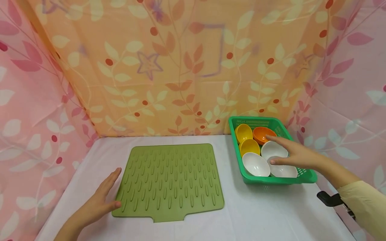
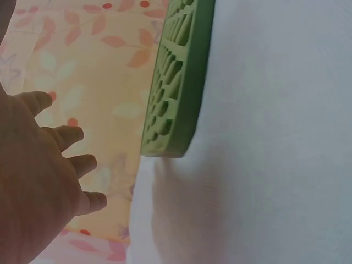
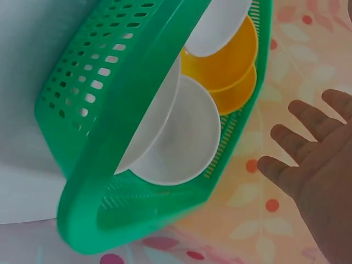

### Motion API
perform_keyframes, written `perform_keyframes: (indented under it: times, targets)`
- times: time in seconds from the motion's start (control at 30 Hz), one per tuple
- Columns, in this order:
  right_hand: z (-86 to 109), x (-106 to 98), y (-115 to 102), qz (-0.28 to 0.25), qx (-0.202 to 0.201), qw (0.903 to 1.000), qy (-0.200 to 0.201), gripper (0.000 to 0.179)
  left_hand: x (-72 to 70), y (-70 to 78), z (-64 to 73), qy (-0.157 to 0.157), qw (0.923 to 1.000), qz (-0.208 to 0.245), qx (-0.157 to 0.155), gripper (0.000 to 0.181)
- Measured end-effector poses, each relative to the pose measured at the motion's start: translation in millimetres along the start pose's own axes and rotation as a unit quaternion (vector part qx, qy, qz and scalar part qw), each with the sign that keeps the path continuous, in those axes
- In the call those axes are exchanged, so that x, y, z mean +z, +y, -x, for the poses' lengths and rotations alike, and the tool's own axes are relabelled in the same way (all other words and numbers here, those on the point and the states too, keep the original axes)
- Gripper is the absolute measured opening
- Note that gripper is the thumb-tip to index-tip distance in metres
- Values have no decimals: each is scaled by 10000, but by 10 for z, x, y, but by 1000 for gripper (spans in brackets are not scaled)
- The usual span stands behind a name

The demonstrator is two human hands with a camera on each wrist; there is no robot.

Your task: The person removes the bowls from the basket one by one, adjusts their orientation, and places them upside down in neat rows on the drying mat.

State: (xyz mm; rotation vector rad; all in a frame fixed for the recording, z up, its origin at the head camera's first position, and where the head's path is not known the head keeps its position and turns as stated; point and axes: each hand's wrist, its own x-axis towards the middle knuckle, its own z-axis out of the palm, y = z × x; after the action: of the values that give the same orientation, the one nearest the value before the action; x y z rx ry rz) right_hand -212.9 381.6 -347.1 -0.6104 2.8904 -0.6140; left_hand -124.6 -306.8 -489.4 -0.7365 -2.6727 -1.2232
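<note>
My right hand [image 1: 297, 155] reaches over the green basket [image 1: 236, 144] with its fingers spread and holds nothing. Inside the basket are three white bowls, with one white bowl [image 1: 256, 164] at the front left. Behind them sit two yellow bowls, the nearer yellow bowl [image 1: 249, 147] beside a white one, and an orange bowl [image 1: 261, 135] at the back. In the right wrist view a white bowl [image 3: 190, 132] leans against another. My left hand [image 1: 98, 202], fingers extended and holding nothing, is by the left edge of a green ridged mat [image 1: 172, 180].
A white cloth [image 1: 238, 214] covers the table under the mat and basket. Patterned curtains surround it, an orange curtain [image 1: 181, 67] at the back and pink ones at both sides. A black device [image 1: 330, 199] shows by the right sleeve [image 1: 362, 207].
</note>
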Motion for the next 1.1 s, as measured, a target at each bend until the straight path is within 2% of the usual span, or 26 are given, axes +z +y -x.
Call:
perform_keyframes:
  times: [0.17, 0.33, 0.53, 0.67, 0.87, 1.1]
  targets:
    - [-163, 96, 33, -209, -183, 9993, -267, 93, 55, -95, 13, -54, 9999, 2, -135, 110]
    - [-224, 191, 90, -265, -224, 9988, -336, 96, 82, -179, 11, -136, 9996, -144, -198, 123]
    - [-268, 287, 129, -227, -217, 9989, -360, 98, 75, -267, 98, -362, 9987, -100, -341, 137]
    - [-294, 340, 145, -398, -221, 9975, -535, 100, 89, -335, 158, -467, 9984, -65, -315, 135]
    - [-290, 405, 185, -469, -128, 9952, -850, 99, 133, -418, 193, -401, 9987, -297, -134, 131]
    - [-280, 454, 272, -581, -215, 9932, -985, 92, 136, -454, 203, -302, 9970, -657, -272, 125]
